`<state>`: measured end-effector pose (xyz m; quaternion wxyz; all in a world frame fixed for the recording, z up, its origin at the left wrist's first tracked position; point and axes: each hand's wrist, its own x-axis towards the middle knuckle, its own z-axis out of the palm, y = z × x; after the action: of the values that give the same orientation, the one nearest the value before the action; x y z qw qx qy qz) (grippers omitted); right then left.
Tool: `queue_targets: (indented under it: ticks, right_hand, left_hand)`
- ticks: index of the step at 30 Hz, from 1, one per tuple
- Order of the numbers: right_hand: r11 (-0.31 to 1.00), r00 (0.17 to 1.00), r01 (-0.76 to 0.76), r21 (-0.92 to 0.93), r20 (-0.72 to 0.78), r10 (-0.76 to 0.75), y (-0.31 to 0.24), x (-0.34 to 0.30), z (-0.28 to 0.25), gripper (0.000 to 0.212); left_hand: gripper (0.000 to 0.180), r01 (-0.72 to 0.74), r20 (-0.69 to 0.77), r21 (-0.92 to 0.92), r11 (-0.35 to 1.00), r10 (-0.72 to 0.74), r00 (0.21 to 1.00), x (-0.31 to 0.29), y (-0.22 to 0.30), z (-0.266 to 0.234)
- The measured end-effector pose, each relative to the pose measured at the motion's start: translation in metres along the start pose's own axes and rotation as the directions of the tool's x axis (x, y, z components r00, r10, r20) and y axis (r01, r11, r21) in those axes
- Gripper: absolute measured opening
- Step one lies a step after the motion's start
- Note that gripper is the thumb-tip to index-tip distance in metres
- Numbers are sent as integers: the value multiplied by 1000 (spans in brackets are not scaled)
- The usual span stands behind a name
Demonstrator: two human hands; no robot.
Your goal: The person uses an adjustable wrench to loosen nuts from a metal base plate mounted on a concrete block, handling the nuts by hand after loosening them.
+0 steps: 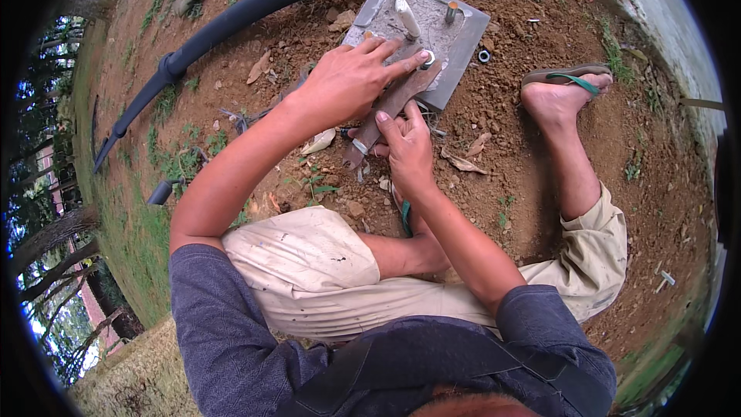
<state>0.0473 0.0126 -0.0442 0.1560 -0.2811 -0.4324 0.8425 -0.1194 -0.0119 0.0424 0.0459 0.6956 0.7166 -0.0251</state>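
Observation:
A square grey concrete block with a smooth rim (465, 54) has several upright bolts, including a rusty bolt (451, 12). My left hand (343, 81) reaches over its near left part, fingers spread, the index fingertip touching a silvery nut (429, 57) on the near bolt; the thumb is hidden. My right hand (407, 147) grips a flat, rusty brown wrench (403, 95) from below, thumb on top. The wrench slants across the block's near edge, its upper end against the nutted bolt and its forked lower end over the soil. A whitish stick-like piece (407, 15) leans on the block.
A loose nut (484, 55) lies on the soil right of the block. A thick black pipe (255, 11) curves along the far left. Dry leaves (463, 162) and stones lie around. My sandalled foot (567, 81) rests at right, near a pale wall (656, 23).

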Motion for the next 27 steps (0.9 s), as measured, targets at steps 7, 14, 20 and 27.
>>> queue_targets:
  ticks: [7,14,20,27]
  right_hand:
    - [992,999,31,126,-49,-25,-11,-7,3,27]
    - [832,909,-188,-521,228,348,-110,10,-139,23]
    - [774,905,-207,-599,184,384,-143,-8,-166,31]
    - [976,945,-216,-21,245,215,-55,-29,-97,36]
  left_hand:
    - [100,-28,2,87,996,28,1000,1,3,-1]
    - [93,-51,-16,86,995,53,998,1,4,-1]
    - [93,-35,51,36,999,33,998,4,4,-7]
    - [90,-47,42,55,997,45,998,9,3,-11]
